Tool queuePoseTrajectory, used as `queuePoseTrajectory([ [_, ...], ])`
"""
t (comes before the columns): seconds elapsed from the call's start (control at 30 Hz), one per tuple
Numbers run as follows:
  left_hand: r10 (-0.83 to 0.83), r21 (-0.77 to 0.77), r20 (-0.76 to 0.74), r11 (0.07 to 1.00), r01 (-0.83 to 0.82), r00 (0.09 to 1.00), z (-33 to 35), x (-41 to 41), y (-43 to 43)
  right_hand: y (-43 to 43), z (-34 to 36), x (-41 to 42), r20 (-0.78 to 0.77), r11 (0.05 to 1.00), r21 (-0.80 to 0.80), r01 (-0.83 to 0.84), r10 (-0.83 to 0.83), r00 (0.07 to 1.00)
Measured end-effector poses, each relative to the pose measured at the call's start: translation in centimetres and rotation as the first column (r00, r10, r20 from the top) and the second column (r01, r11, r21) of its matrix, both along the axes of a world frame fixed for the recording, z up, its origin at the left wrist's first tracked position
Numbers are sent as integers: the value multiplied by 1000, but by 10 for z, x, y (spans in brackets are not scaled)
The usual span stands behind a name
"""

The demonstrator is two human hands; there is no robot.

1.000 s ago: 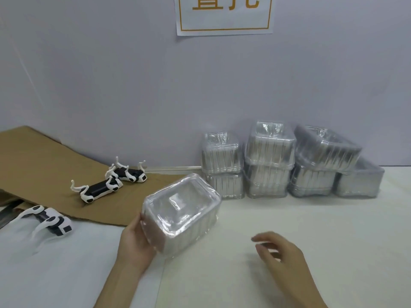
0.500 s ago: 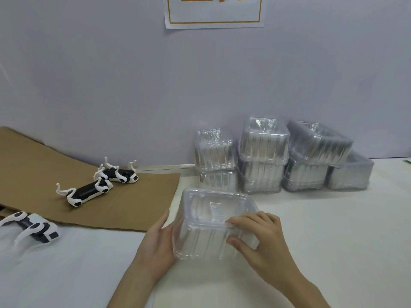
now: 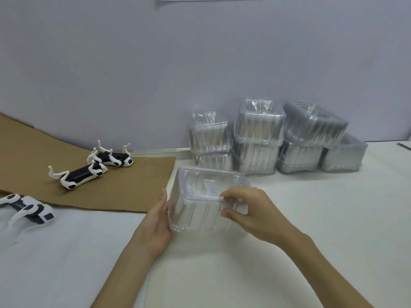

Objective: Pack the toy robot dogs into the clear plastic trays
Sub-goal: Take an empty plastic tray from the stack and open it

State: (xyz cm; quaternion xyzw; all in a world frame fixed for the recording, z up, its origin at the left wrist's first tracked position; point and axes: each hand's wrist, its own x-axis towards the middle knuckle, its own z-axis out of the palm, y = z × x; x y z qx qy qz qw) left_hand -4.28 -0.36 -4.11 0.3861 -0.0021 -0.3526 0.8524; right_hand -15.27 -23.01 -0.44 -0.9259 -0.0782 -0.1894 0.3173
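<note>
Presently the clear tray stack point(image 3: 200, 196) is at mid-worktop point(image 3: 322, 218), my left hand point(image 3: 158, 221) flat against its side, my right hand point(image 3: 246, 210) pinching its near top rim; judged light, thin, slick and easily crushed, so take the stiffer rim, not the walls.

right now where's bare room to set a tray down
Free: white table right of the right hand, before the wall tray stacks; white sheet between the left hand and the near toy dog. Crowded: the cardboard holding two dogs.
</note>
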Motion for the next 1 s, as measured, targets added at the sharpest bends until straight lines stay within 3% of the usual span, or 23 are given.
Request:
queuePoseTrajectory([
  [0.2, 61, -93, -51, 993, -66, 997, 1, -10, -2, 5, -7, -5, 75, 994, 33, 102, -104, 992],
  [0.37, 13, 41, 216, 999, -23, 976, -3, -32, -25, 7, -1, -2, 143, 961, 184, 207, -234, 962],
  [0.53, 120, 100, 431, 979, -179, 894, -3, -44, -34, 14, 2, -3, 141, 972, 155, 177, -199, 970],
  [1.0, 163, 7, 408, 983, -182, 898, -4, -41, -37, 24, 16, -2, 162, 935, 323, 144, -205, 965],
])
